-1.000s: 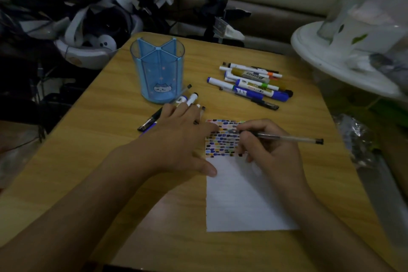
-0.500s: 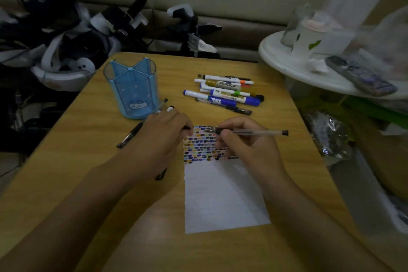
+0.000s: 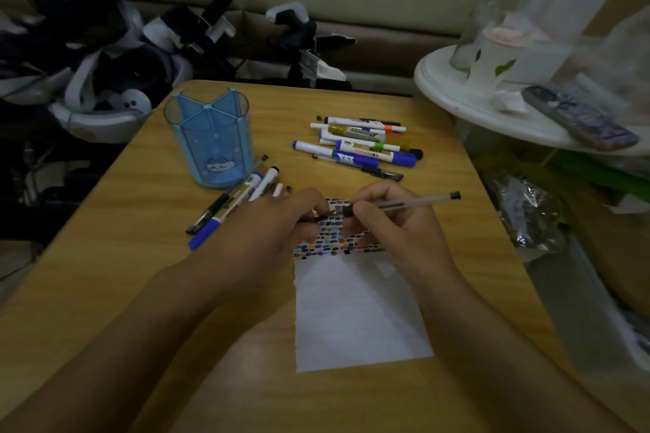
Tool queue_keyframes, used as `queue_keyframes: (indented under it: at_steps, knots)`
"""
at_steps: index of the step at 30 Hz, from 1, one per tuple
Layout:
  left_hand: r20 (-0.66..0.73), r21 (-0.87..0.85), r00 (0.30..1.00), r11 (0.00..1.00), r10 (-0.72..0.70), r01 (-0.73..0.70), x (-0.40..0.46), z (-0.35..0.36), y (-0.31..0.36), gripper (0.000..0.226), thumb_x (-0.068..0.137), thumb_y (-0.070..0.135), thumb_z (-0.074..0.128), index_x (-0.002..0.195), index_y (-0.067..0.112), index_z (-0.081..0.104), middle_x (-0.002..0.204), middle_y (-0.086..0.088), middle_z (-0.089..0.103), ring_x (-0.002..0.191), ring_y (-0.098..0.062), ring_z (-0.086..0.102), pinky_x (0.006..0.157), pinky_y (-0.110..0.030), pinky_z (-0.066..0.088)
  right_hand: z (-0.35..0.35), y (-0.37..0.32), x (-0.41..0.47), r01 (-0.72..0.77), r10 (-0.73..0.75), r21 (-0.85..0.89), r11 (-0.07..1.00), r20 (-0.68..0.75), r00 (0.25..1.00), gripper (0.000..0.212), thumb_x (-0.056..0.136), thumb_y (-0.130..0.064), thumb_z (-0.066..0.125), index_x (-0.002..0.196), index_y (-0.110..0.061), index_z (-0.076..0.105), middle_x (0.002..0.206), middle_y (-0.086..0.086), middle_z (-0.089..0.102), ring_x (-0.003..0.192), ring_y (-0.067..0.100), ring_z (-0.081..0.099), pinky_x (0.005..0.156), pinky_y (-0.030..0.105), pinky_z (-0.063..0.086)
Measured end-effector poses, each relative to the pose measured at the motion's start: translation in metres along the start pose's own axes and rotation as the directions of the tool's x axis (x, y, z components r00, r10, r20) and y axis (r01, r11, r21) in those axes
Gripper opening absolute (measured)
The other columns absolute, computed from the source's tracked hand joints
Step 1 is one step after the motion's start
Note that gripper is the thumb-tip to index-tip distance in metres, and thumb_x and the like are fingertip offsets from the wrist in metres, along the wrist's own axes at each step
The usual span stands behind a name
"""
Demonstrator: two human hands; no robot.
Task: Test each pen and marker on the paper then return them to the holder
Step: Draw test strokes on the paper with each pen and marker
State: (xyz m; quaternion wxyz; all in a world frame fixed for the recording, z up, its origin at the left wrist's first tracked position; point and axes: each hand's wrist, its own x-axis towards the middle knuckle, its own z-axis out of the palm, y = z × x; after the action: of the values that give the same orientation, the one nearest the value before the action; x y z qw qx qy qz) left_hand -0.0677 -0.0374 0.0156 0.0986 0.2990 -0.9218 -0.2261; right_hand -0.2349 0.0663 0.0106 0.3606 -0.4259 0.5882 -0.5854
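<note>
A white paper (image 3: 362, 309) lies on the wooden table (image 3: 147, 257), its top strip filled with small coloured test marks (image 3: 334, 244). My right hand (image 3: 394, 232) grips a clear pen (image 3: 415, 201) held level above those marks, tip pointing left. My left hand (image 3: 278, 225) meets that tip and pinches a small dark cap (image 3: 314, 219). The blue transparent holder (image 3: 211, 141) stands at the back left with nothing visible inside. Several markers (image 3: 362, 148) lie in a pile at the back right. A few more pens (image 3: 239, 200) lie between the holder and my left hand.
A white round side table (image 3: 457, 95) with cups and a remote (image 3: 580, 123) stands close on the right. Dark headsets and devices (image 3: 105, 81) pile up beyond the table's left and back edges. A foil bag (image 3: 527, 218) sits off the right edge.
My right hand lifted the pen off the marks and turned it level. My left hand left the paper's edge and came up to the pen's tip.
</note>
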Motion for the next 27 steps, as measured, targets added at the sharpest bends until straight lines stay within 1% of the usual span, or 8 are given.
queue_keyframes:
  at_steps: [7, 9, 11, 15, 18, 21, 24, 27]
  knots:
    - [0.013, 0.009, 0.999, 0.999, 0.045, -0.045, 0.000, 0.002, 0.001, 0.016, 0.100, 0.030, 0.050, 0.116, 0.035, 0.048, 0.093, 0.008, 0.061, 0.079, -0.007, 0.054, 0.068, -0.035, 0.050, 0.003, 0.002, 0.000, -0.009, 0.008, 0.003, 1.000, 0.041, 0.999, 0.004, 0.094, -0.007, 0.064, 0.093, -0.010, 0.062, 0.077, 0.007, 0.075, 0.072, 0.018, 0.073, 0.059, 0.023, 0.055]
    - [0.022, 0.001, 0.998, 0.998, 0.064, -0.064, 0.000, 0.004, 0.001, 0.014, 0.101, 0.030, 0.049, 0.114, 0.034, 0.047, 0.091, 0.007, 0.061, 0.077, -0.008, 0.055, 0.067, -0.038, 0.051, 0.004, 0.003, -0.001, 0.001, -0.001, 0.004, 1.000, 0.053, 0.999, 0.006, 0.092, -0.008, 0.066, 0.093, -0.008, 0.060, 0.076, 0.007, 0.075, 0.070, 0.017, 0.073, 0.058, 0.021, 0.054]
    - [0.013, -0.013, 0.996, 0.996, 0.093, -0.092, -0.001, 0.005, 0.001, 0.013, 0.101, 0.030, 0.049, 0.111, 0.037, 0.045, 0.088, 0.008, 0.060, 0.074, -0.006, 0.054, 0.063, -0.035, 0.050, 0.005, 0.002, -0.001, 0.015, -0.014, -0.023, 1.000, 0.065, 0.998, 0.009, 0.089, -0.010, 0.069, 0.093, -0.007, 0.062, 0.075, 0.005, 0.074, 0.067, 0.017, 0.071, 0.058, 0.022, 0.055]
    - [-0.004, -0.006, 0.994, 0.994, 0.106, -0.106, -0.003, 0.003, 0.000, 0.014, 0.102, 0.029, 0.044, 0.105, 0.043, 0.040, 0.080, 0.011, 0.056, 0.069, -0.005, 0.053, 0.057, -0.031, 0.046, 0.005, -0.001, 0.000, -0.006, 0.008, -0.050, 0.999, 0.045, 0.999, 0.008, 0.090, -0.016, 0.069, 0.094, -0.010, 0.065, 0.074, 0.005, 0.073, 0.065, 0.019, 0.070, 0.060, 0.029, 0.059]
    - [-0.031, 0.031, 0.998, 0.998, 0.060, -0.060, -0.002, 0.000, -0.001, 0.016, 0.103, 0.030, 0.039, 0.117, 0.033, 0.046, 0.088, 0.012, 0.056, 0.072, -0.003, 0.050, 0.056, -0.024, 0.038, 0.003, -0.005, 0.002, -0.056, 0.056, -0.025, 0.998, -0.020, 0.998, 0.010, 0.096, -0.023, 0.061, 0.096, -0.014, 0.065, 0.073, 0.006, 0.072, 0.067, 0.020, 0.070, 0.063, 0.035, 0.059]
    - [-0.057, 0.060, 0.997, 0.997, 0.043, -0.039, -0.003, 0.000, -0.002, 0.020, 0.104, 0.033, 0.035, 0.121, 0.031, 0.045, 0.099, 0.013, 0.058, 0.076, -0.003, 0.051, 0.056, -0.017, 0.036, -0.001, -0.007, 0.003, -0.057, 0.057, 0.006, 0.998, -0.102, 0.993, 0.012, 0.096, -0.024, 0.061, 0.093, -0.014, 0.065, 0.072, 0.003, 0.071, 0.068, 0.016, 0.068, 0.064, 0.028, 0.059]
    - [-0.092, 0.037, 0.995, 0.999, 0.041, -0.038, -0.004, 0.000, 0.000, 0.020, 0.102, 0.039, 0.037, 0.120, 0.033, 0.045, 0.098, 0.014, 0.060, 0.074, 0.000, 0.053, 0.055, -0.016, 0.040, -0.002, -0.006, 0.003, -0.046, 0.043, -0.032, 0.998, -0.109, 0.993, 0.012, 0.094, -0.023, 0.064, 0.089, -0.012, 0.065, 0.073, 0.001, 0.071, 0.068, 0.011, 0.067, 0.064, 0.024, 0.057]
    - [-0.098, 0.050, 0.993, 0.997, 0.060, -0.055, -0.003, 0.001, 0.002, 0.038, 0.096, 0.054, 0.038, 0.131, 0.037, 0.040, 0.098, 0.016, 0.058, 0.074, -0.004, 0.054, 0.060, -0.025, 0.049, 0.000, -0.006, 0.001, -0.034, 0.030, -0.058, 0.998, -0.077, 0.997, 0.013, 0.091, -0.023, 0.067, 0.086, -0.010, 0.065, 0.073, 0.001, 0.071, 0.067, 0.010, 0.067, 0.063, 0.020, 0.054]
